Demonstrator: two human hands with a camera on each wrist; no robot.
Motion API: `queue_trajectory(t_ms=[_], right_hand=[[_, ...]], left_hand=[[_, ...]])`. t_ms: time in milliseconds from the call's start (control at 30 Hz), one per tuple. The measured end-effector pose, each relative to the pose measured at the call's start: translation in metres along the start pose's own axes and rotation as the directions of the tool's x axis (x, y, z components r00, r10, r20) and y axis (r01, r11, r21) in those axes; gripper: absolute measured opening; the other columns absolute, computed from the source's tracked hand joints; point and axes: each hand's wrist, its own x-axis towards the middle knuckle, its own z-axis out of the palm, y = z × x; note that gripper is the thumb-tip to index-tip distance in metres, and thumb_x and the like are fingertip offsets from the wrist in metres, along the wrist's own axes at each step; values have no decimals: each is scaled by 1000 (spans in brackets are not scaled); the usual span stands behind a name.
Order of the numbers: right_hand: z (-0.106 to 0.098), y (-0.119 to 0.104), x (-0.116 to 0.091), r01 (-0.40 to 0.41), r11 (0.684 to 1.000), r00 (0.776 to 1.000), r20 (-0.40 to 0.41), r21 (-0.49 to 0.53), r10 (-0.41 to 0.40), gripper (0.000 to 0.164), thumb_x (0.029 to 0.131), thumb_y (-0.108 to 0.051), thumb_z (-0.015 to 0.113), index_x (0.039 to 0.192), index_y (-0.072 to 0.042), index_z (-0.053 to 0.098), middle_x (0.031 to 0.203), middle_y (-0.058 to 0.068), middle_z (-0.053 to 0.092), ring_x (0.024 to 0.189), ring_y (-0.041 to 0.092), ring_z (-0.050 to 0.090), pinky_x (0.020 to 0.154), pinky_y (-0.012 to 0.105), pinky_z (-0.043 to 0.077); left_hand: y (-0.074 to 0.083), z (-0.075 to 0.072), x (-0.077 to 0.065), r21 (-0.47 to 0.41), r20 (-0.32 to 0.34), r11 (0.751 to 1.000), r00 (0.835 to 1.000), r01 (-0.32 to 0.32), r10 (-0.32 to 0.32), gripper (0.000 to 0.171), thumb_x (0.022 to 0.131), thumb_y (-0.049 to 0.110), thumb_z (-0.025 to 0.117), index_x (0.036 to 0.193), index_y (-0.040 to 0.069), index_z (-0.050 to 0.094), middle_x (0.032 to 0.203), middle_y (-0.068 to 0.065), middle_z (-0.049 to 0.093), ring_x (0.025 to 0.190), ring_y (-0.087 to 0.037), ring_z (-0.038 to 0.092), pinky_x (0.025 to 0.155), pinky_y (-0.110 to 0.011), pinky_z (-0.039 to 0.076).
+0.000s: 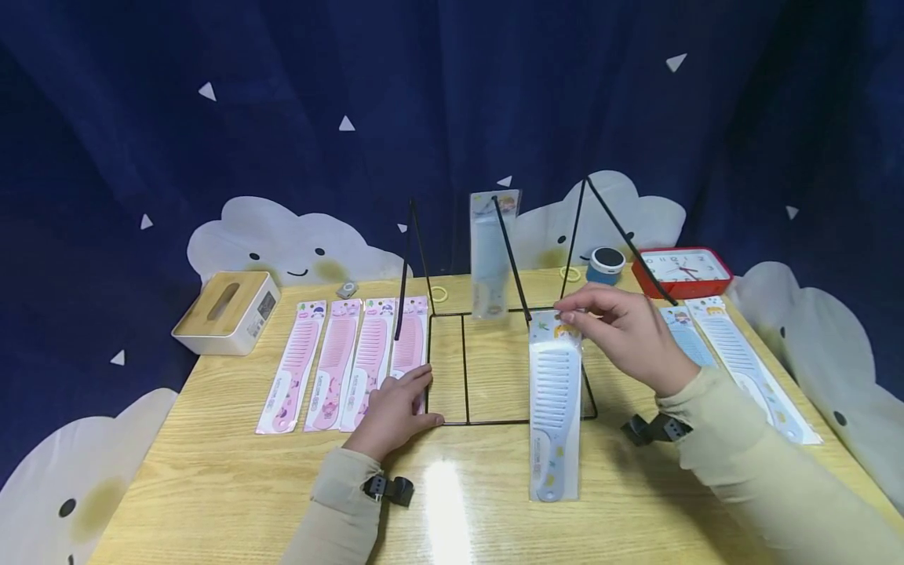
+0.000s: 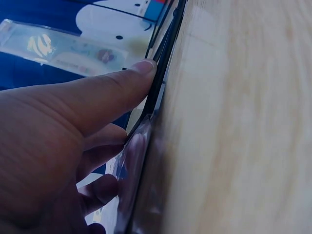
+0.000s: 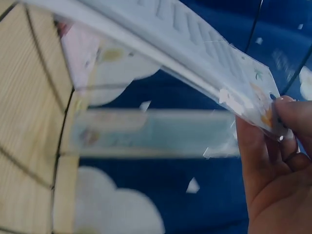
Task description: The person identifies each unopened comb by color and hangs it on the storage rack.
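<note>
At the left of the frame, see a tissue box [image 1: 236,339] with a slot in its wooden lid and contents out of sight. Next, on the counter [image 1: 212,439], count four clear sleeves [image 1: 330,369], each with a pink comb inside. Left of centre, find the left grip [image 1: 390,412], with fingers relaxed rather than clenched and thumb laid on a black wire rack [image 1: 465,369], apparently to steady it. In the centre, notice a packaged blue comb [image 1: 486,267] hanging at the far end of the middle prong [image 1: 511,255]. Just right of that, see a light-blue comb packet [image 1: 555,400] before the rack, pinched at its top card by the right grip [image 1: 625,333]. Judge the step in hand as offering this packet up to a prong; for the next move, reckon on aligning top card and prong tip without jolting the rack. At the right, see a red clock [image 1: 683,269] and two more comb packets [image 1: 752,369].
</note>
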Motion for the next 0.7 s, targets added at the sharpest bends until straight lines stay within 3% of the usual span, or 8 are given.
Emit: queue_trajectory(t_ms=[367, 533, 700], right_hand=[[11, -57, -7, 168, 978, 986, -29, 126, -166, 27, 81, 16, 73, 95, -7, 78, 94, 1, 70, 80, 11, 60, 62, 20, 52], [12, -69, -5, 216, 960, 976, -66, 175, -207, 28, 80, 19, 71, 94, -3, 77, 94, 3, 70, 84, 14, 61, 63, 20, 52], [12, -74, -3, 210, 957, 977, -73, 198, -200, 27, 82, 20, 68, 96, -1, 76, 96, 6, 69, 85, 15, 62, 66, 21, 54]], left_hand=[[-1, -1, -1, -6, -2, 1000, 1000, -2, 2, 78, 82, 39, 82, 146, 7, 52, 156, 0, 45, 86, -16, 41, 80, -42, 33], [-1, 0, 0, -7, 2, 1000, 1000, 8, -8, 78, 83, 40, 82, 147, 8, 52, 157, 2, 43, 87, -16, 42, 81, -41, 33], [-2, 1, 0, 5, 2, 1000, 1000, 1, -1, 78, 83, 40, 82, 147, 8, 52, 157, 1, 43, 90, -18, 43, 83, -45, 35]])
